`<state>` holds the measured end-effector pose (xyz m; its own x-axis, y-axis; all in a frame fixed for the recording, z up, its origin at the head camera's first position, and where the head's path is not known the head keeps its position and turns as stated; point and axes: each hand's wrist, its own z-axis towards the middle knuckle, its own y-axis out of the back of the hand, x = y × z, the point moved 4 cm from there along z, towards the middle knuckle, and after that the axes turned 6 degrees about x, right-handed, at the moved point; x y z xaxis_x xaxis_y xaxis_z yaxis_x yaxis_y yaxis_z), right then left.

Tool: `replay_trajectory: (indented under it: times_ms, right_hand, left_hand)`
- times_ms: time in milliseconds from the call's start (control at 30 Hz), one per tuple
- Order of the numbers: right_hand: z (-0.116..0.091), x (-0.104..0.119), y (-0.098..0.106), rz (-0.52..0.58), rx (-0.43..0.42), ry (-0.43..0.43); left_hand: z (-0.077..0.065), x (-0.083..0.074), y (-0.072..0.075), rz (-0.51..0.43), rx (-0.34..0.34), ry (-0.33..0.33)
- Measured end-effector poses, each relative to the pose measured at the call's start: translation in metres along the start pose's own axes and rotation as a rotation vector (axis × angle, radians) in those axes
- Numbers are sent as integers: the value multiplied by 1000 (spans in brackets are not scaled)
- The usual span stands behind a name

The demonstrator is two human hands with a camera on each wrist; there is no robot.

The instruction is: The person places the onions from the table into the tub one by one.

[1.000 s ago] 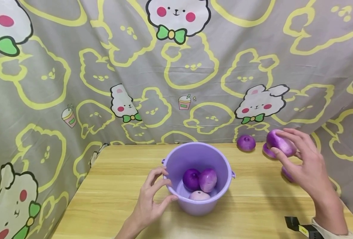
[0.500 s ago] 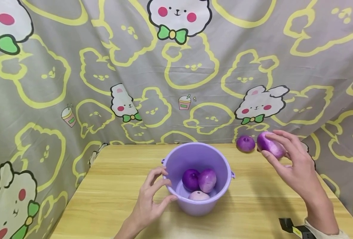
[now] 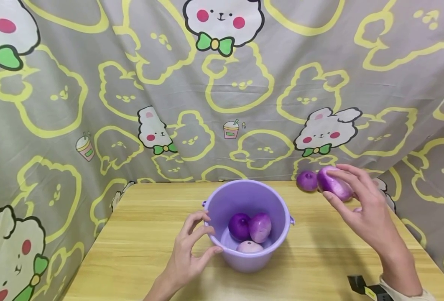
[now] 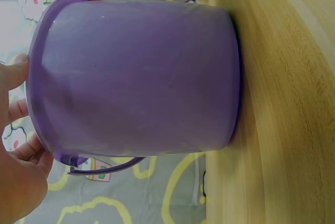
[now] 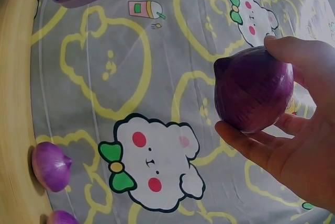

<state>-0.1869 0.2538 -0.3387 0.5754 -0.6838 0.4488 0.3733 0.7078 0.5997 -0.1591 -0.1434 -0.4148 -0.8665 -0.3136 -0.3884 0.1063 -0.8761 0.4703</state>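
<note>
Above the table and right of the bucket, the half-curled right hand grips an onion, tip tableward, long axis slanting upper-left to lower-right in the head view, while the left hand pinches the bucket's rim.

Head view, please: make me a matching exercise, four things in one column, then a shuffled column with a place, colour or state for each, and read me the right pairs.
Things:
1. Left hand
2. Right hand
3. Bucket
4. Cloth backdrop

Places, colours, states:
A. Holding an onion above the table
B. Grey with yellow outlines
C. At the bucket's rim
D. Upright, three onions visible inside

Right pairs: 1-C, 2-A, 3-D, 4-B
</note>
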Motion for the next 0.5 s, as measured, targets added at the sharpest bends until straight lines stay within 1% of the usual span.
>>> replay_trajectory:
  times_ms: [267, 400, 500]
  right_hand:
    - [0, 8, -2, 21, -8, 34]
    - [1, 12, -6, 29, -25, 79]
    - [1, 15, -8, 40, -19, 95]
  left_hand:
    - [2, -2, 0, -3, -4, -7]
    - [1, -2, 0, 2, -4, -6]
    - [0, -1, 0, 4, -3, -4]
